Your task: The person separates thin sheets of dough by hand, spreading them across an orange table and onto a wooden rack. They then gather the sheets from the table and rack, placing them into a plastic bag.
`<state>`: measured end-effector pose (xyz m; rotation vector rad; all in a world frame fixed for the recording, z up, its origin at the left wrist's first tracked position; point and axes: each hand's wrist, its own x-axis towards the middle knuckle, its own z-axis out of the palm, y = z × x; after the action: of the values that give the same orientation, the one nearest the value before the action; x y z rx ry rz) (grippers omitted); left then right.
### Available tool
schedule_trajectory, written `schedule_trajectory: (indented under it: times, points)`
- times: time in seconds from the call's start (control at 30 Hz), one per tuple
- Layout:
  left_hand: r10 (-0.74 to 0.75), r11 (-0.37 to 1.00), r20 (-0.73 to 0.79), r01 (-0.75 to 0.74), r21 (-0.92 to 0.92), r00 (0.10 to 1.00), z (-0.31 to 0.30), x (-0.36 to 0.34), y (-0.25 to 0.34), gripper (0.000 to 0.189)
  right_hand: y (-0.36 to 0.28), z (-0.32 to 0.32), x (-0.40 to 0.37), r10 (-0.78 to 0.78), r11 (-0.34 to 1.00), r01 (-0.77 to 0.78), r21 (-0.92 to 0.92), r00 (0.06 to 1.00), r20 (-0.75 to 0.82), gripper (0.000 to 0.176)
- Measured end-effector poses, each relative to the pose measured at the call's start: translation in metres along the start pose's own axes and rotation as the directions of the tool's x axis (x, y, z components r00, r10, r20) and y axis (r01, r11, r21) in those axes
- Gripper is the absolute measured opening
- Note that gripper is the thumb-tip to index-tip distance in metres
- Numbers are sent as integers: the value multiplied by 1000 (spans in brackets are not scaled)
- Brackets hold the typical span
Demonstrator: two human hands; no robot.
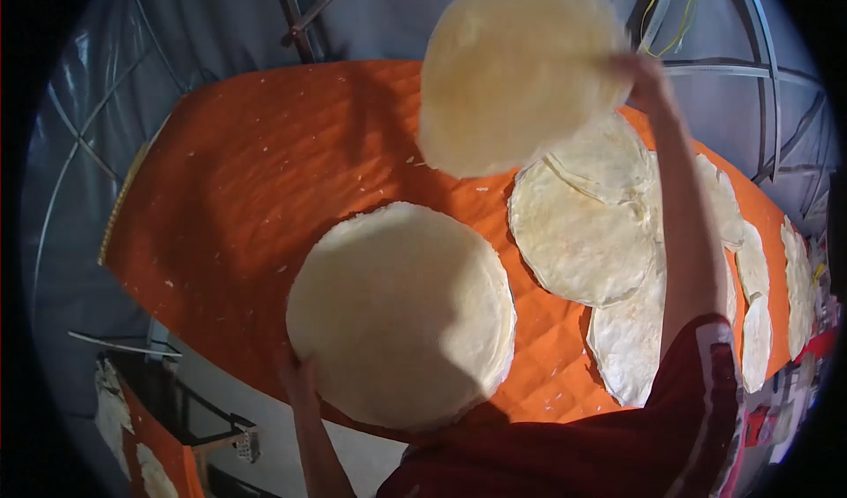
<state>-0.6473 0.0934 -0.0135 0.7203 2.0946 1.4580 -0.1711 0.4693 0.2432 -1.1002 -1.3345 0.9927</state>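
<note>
My right hand (637, 76) grips the edge of a large, thin round flatbread (520, 66), held up above the far side of the orange table. The raised flatbread is slightly blurred. Nearer to me lies a stack of round flatbreads (397, 313), its layered edges showing at the right and bottom. My left hand (298, 373) rests against the stack's lower left edge, thumb and fingers apart. To the right, beneath my right arm, more flatbreads (582, 233) lie overlapping on the table.
An orange quilted cloth (238, 172) covers the table and carries scattered crumbs. Further flatbreads (754, 322) lie along its right end. Grey sheeting on a metal frame (759, 70) stands behind. At lower left is another orange surface (146, 410) with pale pieces on it.
</note>
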Motion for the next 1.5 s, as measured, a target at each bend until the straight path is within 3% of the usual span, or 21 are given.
schedule_trajectory:
  times: [0.03,0.07,0.1,0.2,0.27,0.3,0.37,0.47,0.7,0.77,0.83,0.93,1.0,1.03,1.1,1.2,1.27,1.37,1.43,1.47,1.5]
  points:
    - [-48,999,57,47,17,997,0,1,5,43,68,-44,7,-145,937,172,-303,983,112,27]
    - [-96,995,114,92,38,989,0,2,11,43,119,-58,-23,12,923,72,-377,977,215,28]
    - [-90,995,116,85,42,989,-2,4,17,43,173,-70,-60,128,914,-83,-398,988,89,33]
    - [-176,983,278,183,0,944,-9,12,24,41,200,-17,-195,358,873,-395,287,917,176,45]
    - [-131,977,447,192,-93,885,-17,24,12,39,204,27,-273,173,969,-217,115,935,310,56]
    - [-134,977,443,192,-88,886,-18,29,9,39,168,67,-302,6,703,123,-701,984,178,65]
    - [-357,862,520,488,-137,776,-20,47,14,30,146,105,-335,154,893,-68,-445,975,160,79]
    - [-456,765,611,635,-101,647,-12,55,33,25,160,148,-363,86,943,-60,-327,994,66,80]
    - [-465,644,764,763,-54,447,-47,89,-2,33,156,192,-356,103,969,-125,-211,988,-112,75]
    - [-418,559,782,809,-181,463,-70,104,-15,36,167,225,-352,58,972,-68,-225,997,-53,77]
    - [-218,694,779,655,-300,588,-115,129,-13,42,168,278,-349,59,989,-51,-141,997,57,82]
    - [-272,881,594,445,-163,757,-173,161,14,51,140,356,-345,112,951,-47,-305,974,197,86]
    - [-147,891,610,372,-260,779,-196,178,27,53,122,401,-336,141,990,-141,-10,976,168,96]
    - [-91,900,713,364,-241,695,-209,192,24,53,113,420,-331,140,990,-143,0,971,195,96]
    - [-84,882,772,407,-236,630,-216,193,54,59,95,448,-325,-55,837,229,-497,939,339,105]
    - [-12,702,808,581,-412,589,-209,187,62,65,68,515,-345,-92,943,248,-223,836,541,111]
    - [24,719,797,543,-433,604,-202,188,57,66,57,549,-361,-110,946,271,-177,782,614,113]
    - [21,836,728,387,-389,685,-191,182,52,67,67,572,-371,-120,979,195,-60,787,605,115]
    - [51,879,651,275,-389,757,-182,183,34,72,92,569,-367,27,976,-140,165,836,548,114]
    - [58,875,650,275,-399,758,-180,184,27,72,90,565,-359,236,966,-255,-42,803,548,111]
    - [101,873,630,235,-427,770,-177,184,22,74,85,561,-358,327,881,-456,126,780,534,105]
